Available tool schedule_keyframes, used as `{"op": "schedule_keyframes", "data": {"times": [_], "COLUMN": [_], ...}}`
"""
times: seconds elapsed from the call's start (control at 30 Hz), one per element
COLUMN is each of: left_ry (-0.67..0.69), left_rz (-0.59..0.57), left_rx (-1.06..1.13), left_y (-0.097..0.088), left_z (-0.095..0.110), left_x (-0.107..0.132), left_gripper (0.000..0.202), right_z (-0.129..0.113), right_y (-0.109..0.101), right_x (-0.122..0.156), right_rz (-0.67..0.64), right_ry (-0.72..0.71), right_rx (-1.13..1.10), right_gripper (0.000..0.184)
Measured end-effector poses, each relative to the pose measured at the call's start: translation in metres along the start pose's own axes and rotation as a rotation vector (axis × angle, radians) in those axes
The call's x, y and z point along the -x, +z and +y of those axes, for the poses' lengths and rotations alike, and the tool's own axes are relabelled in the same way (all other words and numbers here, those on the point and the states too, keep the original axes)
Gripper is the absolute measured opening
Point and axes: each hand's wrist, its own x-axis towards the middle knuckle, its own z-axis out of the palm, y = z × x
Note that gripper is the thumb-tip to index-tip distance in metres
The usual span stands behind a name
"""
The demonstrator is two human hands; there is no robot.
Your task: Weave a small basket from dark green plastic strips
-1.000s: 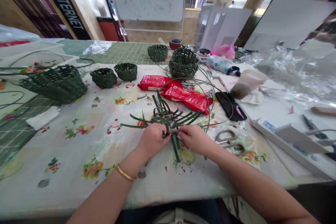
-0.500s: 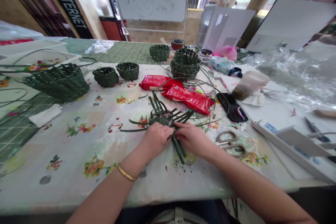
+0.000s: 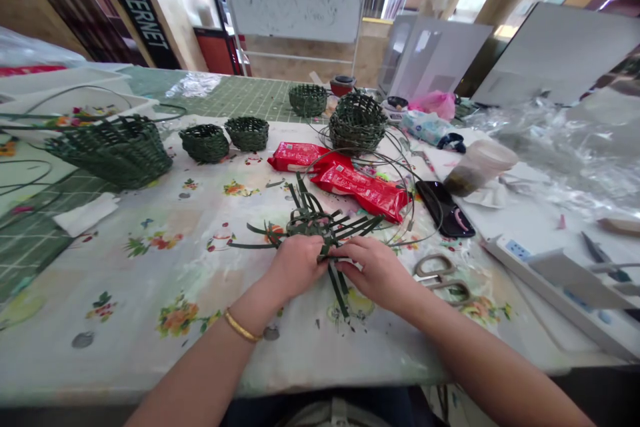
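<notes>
Green woven piece point(image 3: 311, 221): it lies on the counter point(image 3: 200, 367) in front of me, near the middle, and its flat strips spread out to several sides.
Left grip: my left hand point(image 3: 299, 265) is closed on the near edge of this piece; some fingertips are hidden, so I cannot say how many strips they press.
Right grip: my right hand point(image 3: 375, 271) is narrow, with thumb and forefinger pinching a green strip point(image 3: 345, 257) just beside my left fingertips.
Gold bracelet point(image 3: 240, 327): it goes around my left wrist.
Scissors point(image 3: 439, 281): they rest near my right wrist, with the handles toward the right.
Red packets point(image 3: 357, 188): they lie beyond the woven piece, touching each other, and thin loops pass over them.
Black phone point(image 3: 445, 209): it lies to the right of the packets, near a plastic cup point(image 3: 480, 163).
Small baskets point(image 3: 204, 143): two stand side by side at the far left, near a bigger basket point(image 3: 115, 152).
</notes>
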Motion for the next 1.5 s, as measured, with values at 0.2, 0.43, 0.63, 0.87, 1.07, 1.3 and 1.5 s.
{"op": "schedule_keyframes", "data": {"times": [0.2,0.43,0.63,0.87,1.07,1.3,1.5], "left_ry": [-0.066,-0.186,-0.198,-0.268,-0.267,-0.221,-0.010], "left_rz": [0.157,0.221,0.205,0.185,0.186,0.193,0.143], "left_rx": [0.374,0.637,0.673,0.728,0.819,0.822,0.790], "left_y": [-0.011,-0.027,-0.027,-0.029,-0.024,-0.021,-0.024], "left_z": [-0.013,-0.020,-0.017,-0.011,-0.015,-0.016,-0.015], "left_x": [0.003,0.003,0.003,0.000,0.001,0.001,0.001], "left_gripper": [0.011,0.006,0.008,0.007,0.007,0.008,0.009], "right_z": [-0.002,-0.005,-0.013,-0.011,-0.013,-0.009,0.000], "right_y": [-0.010,0.001,0.007,0.014,0.019,0.034,0.020], "right_x": [0.003,0.001,-0.007,-0.016,-0.013,-0.013,-0.015], "right_rz": [0.292,0.222,0.296,0.466,0.559,0.667,0.522], "right_ry": [-0.347,-0.275,-0.132,-0.225,-0.101,0.084,0.054], "right_rx": [-0.147,-0.265,-0.146,-0.151,-0.318,-0.501,-0.284], "right_gripper": [0.023,0.042,0.030,0.012,0.021,0.032,0.011]}}
